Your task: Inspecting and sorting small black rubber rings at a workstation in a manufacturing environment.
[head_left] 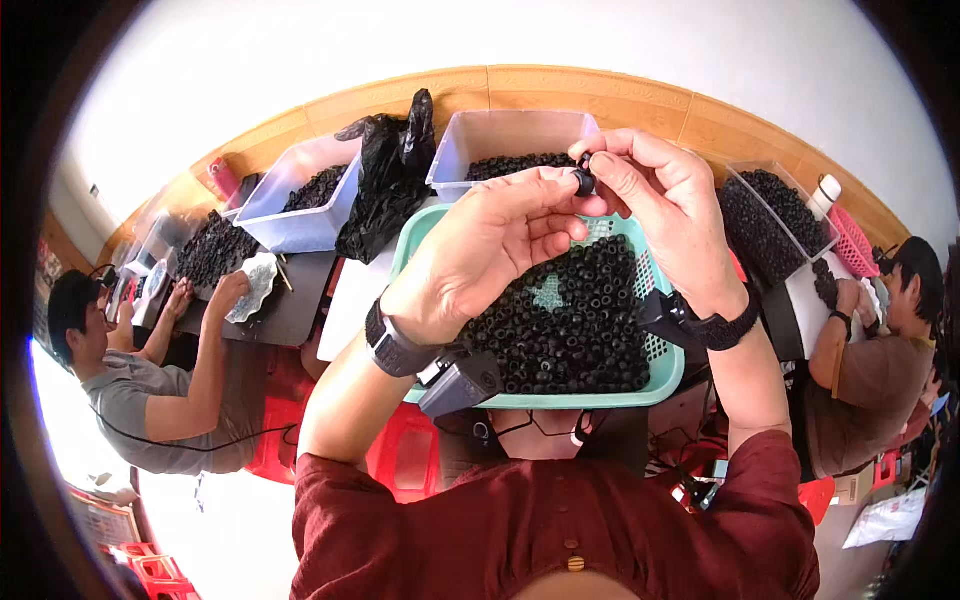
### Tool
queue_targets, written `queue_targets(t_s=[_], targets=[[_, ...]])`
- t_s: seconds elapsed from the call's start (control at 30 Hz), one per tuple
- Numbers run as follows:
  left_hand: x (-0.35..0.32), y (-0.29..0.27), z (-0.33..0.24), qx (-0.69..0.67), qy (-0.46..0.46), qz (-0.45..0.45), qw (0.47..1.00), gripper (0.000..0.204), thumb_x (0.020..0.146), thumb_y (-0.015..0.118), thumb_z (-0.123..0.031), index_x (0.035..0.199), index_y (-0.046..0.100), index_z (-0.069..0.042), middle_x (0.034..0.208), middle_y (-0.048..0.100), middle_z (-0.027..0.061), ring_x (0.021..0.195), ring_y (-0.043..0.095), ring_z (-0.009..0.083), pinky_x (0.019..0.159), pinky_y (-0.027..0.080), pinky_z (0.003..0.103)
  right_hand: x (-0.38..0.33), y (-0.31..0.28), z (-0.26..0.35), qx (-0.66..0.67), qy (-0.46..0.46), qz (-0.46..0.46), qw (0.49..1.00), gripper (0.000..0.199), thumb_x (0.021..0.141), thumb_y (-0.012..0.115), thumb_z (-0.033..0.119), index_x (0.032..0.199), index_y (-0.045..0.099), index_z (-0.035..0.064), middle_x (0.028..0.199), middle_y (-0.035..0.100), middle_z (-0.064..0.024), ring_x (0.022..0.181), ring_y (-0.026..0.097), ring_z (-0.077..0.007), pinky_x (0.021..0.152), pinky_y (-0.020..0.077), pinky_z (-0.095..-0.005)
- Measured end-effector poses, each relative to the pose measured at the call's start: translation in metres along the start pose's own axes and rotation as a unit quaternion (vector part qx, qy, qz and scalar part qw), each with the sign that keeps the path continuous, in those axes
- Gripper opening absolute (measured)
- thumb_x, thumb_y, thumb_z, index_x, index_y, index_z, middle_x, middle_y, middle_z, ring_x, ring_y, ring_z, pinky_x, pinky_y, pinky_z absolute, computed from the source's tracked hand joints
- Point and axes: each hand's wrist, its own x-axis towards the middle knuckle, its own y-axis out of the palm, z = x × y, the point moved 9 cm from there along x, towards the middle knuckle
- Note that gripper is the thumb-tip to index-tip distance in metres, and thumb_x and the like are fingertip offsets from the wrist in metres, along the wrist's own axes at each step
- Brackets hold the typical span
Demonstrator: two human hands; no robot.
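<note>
My left hand (500, 235) pinches a small round black part (584, 182) between thumb and fingers, above the far side of a mint-green plastic basket (520, 400). Close against it, my right hand (665, 195) holds another tiny black piece (585, 159) between thumb and forefinger. The two pieces almost meet; whether they touch I cannot tell. Below my hands, the basket holds a heap of small black ring-shaped parts (570, 345). Both my wrists wear dark straps with box-shaped devices.
Behind the basket stand a clear bin (515, 125) and, farther left, another bin (300, 220), both with black parts. A black plastic bag (385, 190) lies between them. At right is a full clear box (775, 225). People work at both sides.
</note>
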Motion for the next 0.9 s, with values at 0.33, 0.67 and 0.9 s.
queue_targets(t_s=[0.33,0.67,0.9], targets=[[0.036,-0.043,0.024,-0.042,0.026,-0.051,0.998,0.015,0.092,0.054,-0.018,0.099,0.059,-0.006,0.096,0.065,0.0056,0.078,0.058,0.0084,0.072,0.047,0.02,0.02,-0.011,-0.066,0.014,0.051,-0.016,0.998,0.014,0.091,0.057,0.008,0.098,0.064,-0.0017,0.084,0.064,-0.0027,0.069,0.059,-0.0063,0.065,0.0493,-0.0198],[0.028,-0.052,0.035,-0.021,0.013,-0.044,0.999,0.024,0.095,0.048,-0.02,0.109,0.056,-0.002,0.101,0.062,0.0067,0.084,0.057,0.0121,0.072,0.046,0.022,0.007,-0.002,-0.059,-0.092,-0.105,-0.005,0.99,0.015,0.091,0.056,0.009,0.099,0.062,-0.0013,0.081,0.067,-0.0061,0.07,0.063,-0.0083,0.063,0.05,-0.0205],[-0.006,-0.021,0.032,-0.071,0.029,-0.03,0.997,0.021,0.095,0.049,-0.018,0.104,0.056,0.0,0.098,0.061,0.0069,0.084,0.054,0.0123,0.073,0.044,0.022,-0.005,0.027,-0.026,0.279,-0.139,0.13,0.941,0.02,0.092,0.055,0.012,0.102,0.065,-0.0015,0.085,0.067,-0.0101,0.069,0.063,-0.0111,0.062,0.0516,-0.0188]])
